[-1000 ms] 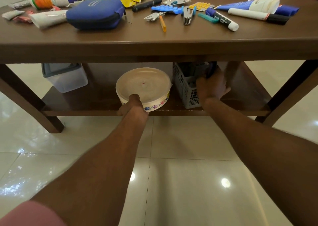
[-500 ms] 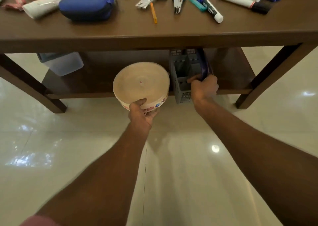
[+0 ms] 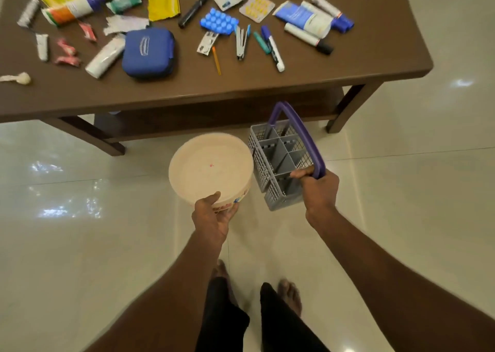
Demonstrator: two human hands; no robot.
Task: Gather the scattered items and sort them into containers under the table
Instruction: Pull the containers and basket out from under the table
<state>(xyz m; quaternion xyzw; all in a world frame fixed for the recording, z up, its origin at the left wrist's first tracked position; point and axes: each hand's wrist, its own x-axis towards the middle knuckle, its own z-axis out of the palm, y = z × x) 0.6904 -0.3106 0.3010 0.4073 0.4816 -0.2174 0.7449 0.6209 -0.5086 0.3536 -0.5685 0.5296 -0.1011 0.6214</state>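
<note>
Two containers are held in the air over the pale floor point(image 3: 80, 244), in front of the table point(image 3: 267, 83). The left hand point(image 3: 211, 217) grips the near edge of a round lidded tub point(image 3: 209, 169), thumb on the lid's rim and fingers curled under the printed side wall. The right hand point(image 3: 317, 191) is closed round the purple handle point(image 3: 300, 129) of a grey mesh caddy point(image 3: 278, 161), which hangs tilted and shows several divided compartments. Tub and caddy sit just beside each other, nearly touching. On the tabletop the scattered items lie spread out: a blue zip case point(image 3: 148, 53) near the middle, a white tube point(image 3: 105, 57) just left of it, a blue blister pack point(image 3: 218, 22), a stapler point(image 3: 241, 43), an orange pencil point(image 3: 216, 60), a black marker point(image 3: 194, 8), a blue-capped marker point(image 3: 273, 47), yellow sachets point(image 3: 163, 6), a yellow pill strip point(image 3: 257, 7) and more tubes point(image 3: 308, 19) toward the right end. Below, the person's bare feet point(image 3: 289, 295) and dark trousers show between the forearms.
</note>
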